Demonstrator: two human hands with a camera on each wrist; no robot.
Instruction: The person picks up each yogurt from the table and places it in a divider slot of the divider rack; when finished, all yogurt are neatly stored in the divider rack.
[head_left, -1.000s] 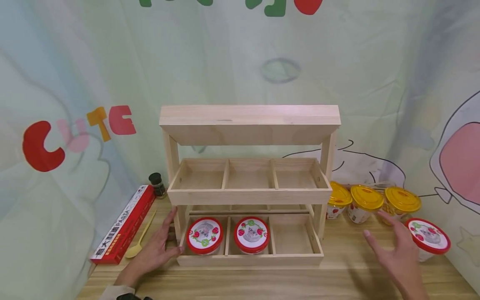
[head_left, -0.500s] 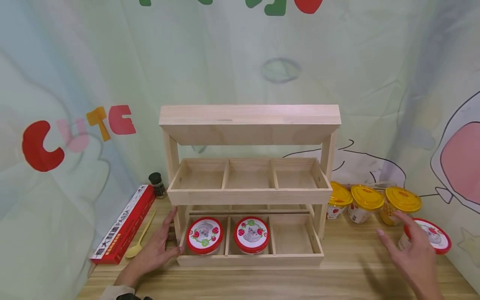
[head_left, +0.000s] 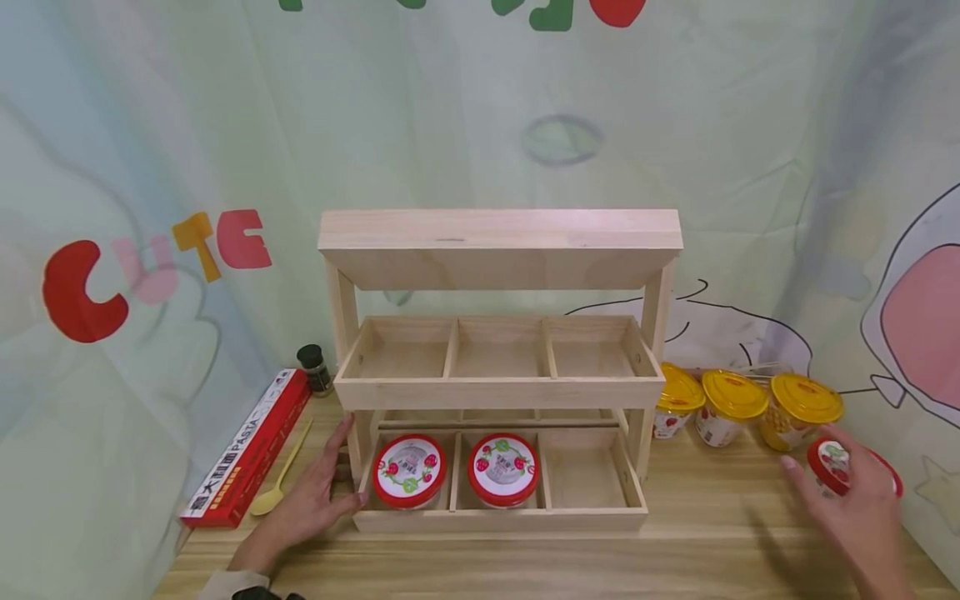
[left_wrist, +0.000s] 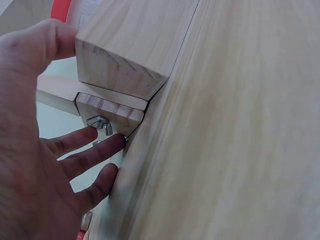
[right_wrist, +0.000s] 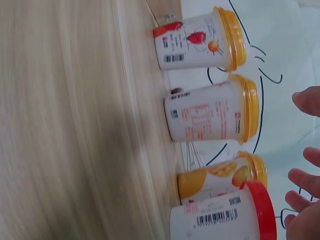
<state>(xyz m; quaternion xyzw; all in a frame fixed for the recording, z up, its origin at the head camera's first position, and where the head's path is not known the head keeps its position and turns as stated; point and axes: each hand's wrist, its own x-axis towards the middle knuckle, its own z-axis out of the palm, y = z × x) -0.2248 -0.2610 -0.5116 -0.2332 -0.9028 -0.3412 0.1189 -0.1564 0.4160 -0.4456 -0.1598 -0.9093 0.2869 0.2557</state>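
Note:
My left hand (head_left: pixel 311 504) rests at the lower left side of a wooden two-tier display rack (head_left: pixel 498 395). In the left wrist view its thumb touches the corner of the lower tray, and the loosely spread fingers lie beside a wing nut (left_wrist: pixel 100 123). Two red-lidded tubs with strawberry prints, the left tub (head_left: pixel 409 472) and the middle tub (head_left: pixel 504 470), stand in the lower tray. At the right, my right hand (head_left: pixel 858 517) hovers over a third red-lidded tub (right_wrist: pixel 220 220), partly covering it in the head view. Its fingers are spread, apart from the lid.
Several yellow-lidded cups, one a strawberry cup (right_wrist: pixel 192 42), stand right of the rack. A red pasta box (head_left: pixel 247 450), a yellow spoon (head_left: pixel 270 498) and a black-capped jar (head_left: pixel 315 370) lie or stand at the left. A printed curtain (head_left: pixel 480 125) hangs behind.
My right hand has moved right, from in front of the yellow-lidded cups to over the red-lidded tub at the far right. The left hand has stayed at the rack.

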